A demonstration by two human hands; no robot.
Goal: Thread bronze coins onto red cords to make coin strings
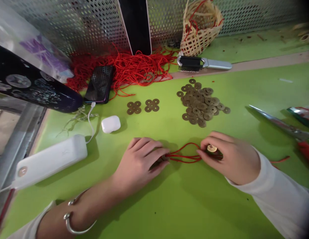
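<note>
Left hand [142, 159] and right hand [226, 157] flat on green desk [169, 205], fingers pinched shut. Red cord [184, 156] stretched between them. Brass coin [212, 148] under right fingertips.

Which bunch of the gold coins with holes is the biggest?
The loose heap of coins above the right hand. The two small clusters to its left hold only a few coins each, laid flat.

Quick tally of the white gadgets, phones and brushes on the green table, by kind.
White power bank: 1
White earbud case: 1
Phone: 1
Brush: 1
Total: 4
</note>
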